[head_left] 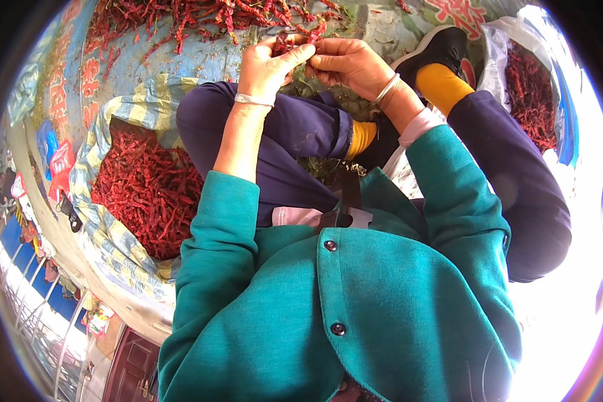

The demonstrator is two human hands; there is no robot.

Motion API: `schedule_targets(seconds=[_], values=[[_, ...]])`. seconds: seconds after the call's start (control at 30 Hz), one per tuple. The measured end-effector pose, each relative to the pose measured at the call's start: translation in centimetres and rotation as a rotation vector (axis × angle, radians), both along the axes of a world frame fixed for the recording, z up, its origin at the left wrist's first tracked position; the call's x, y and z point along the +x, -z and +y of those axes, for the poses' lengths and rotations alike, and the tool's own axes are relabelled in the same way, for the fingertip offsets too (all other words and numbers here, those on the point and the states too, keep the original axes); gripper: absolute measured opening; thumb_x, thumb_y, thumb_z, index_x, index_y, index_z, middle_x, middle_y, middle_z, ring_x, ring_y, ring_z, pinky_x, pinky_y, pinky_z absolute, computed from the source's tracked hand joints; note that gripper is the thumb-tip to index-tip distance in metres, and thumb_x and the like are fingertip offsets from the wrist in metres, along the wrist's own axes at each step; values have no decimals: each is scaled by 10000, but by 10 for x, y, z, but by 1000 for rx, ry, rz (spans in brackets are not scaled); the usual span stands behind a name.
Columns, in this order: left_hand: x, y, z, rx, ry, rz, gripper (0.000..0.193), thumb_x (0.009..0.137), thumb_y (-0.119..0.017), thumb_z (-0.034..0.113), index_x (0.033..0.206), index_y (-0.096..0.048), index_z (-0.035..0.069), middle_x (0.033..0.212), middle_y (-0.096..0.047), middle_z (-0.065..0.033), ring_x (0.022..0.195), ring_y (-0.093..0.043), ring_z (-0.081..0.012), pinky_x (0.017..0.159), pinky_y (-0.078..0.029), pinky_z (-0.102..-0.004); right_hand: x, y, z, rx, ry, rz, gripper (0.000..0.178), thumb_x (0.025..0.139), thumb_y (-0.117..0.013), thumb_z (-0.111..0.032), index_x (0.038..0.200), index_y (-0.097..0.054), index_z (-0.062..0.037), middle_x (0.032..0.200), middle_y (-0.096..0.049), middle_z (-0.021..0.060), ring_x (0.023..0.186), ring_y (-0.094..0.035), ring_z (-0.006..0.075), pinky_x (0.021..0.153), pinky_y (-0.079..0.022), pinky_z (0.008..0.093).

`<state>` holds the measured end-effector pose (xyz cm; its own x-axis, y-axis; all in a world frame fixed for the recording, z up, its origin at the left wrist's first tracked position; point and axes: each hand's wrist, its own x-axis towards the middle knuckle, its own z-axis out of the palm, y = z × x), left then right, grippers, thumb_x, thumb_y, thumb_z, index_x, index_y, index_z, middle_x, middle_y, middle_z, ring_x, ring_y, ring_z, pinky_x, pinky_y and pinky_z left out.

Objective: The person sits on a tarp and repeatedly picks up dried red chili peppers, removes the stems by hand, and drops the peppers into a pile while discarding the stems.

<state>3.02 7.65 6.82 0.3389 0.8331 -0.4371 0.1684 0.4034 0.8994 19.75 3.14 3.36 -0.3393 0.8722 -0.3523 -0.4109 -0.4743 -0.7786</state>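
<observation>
My left hand point(264, 70) is closed around a few dried red chili peppers point(285, 45), thumb laid over them. Against it, my right hand point(356, 65) pinches with thumb and forefinger at the same chilies; its fingertips nearly meet the left thumb. What exactly lies between the right fingertips is partly hidden. Both hands are raised over my bent legs, just before a spread pile of dried red chilies point(181, 21) on a printed ground sheet point(141, 63).
At my left stands a yellow-and-blue checked woven sack point(90, 171) full of dried red chilies point(151, 191). On the right, beyond my black shoe point(442, 50), a whitish plastic bag point(494, 60) holds more chilies point(529, 94). Railings point(37, 305) and a brown door point(132, 367) show lower left.
</observation>
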Motion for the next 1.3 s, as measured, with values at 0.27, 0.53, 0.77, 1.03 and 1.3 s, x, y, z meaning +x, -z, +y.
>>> schedule_targets(seconds=[0.27,0.53,0.77,1.03,1.3], values=[[-21,2,1,-341,-165,-414,123,803,-643,100,886,-637,10,620,-515,10,450,-400,-39,365,-285,-162,5,6,0,-181,156,83,154,880,-545,-121,1003,-579,-35,942,-651,95,731,-626,114,572,-487,216],[-49,-18,-1,-368,-187,-479,127,834,-575,74,915,-617,-14,628,-526,-22,466,-409,-66,369,-293,-186,5,18,2,-132,221,268,129,882,-524,-92,995,-562,-44,928,-618,84,806,-611,176,669,-502,276],[-40,-32,-12,-331,-164,-284,74,793,-626,81,840,-606,26,603,-520,-9,448,-416,-58,369,-283,-183,-22,-21,13,-101,86,402,203,876,-550,-184,1038,-579,-65,920,-610,32,780,-577,128,641,-463,258],[-52,-30,-26,-161,85,60,183,737,-639,122,883,-610,15,674,-569,-19,490,-459,-43,405,-289,-177,-25,-47,16,123,-74,-352,176,810,-617,-165,916,-640,-27,738,-571,-16,605,-469,52,514,-350,207],[-87,-43,-45,-442,18,6,110,735,-638,58,804,-585,-9,598,-530,-37,408,-379,-52,346,-245,-210,-33,-28,25,357,437,-732,131,746,-658,-54,867,-670,-3,801,-647,15,703,-558,72,668,-450,209]])
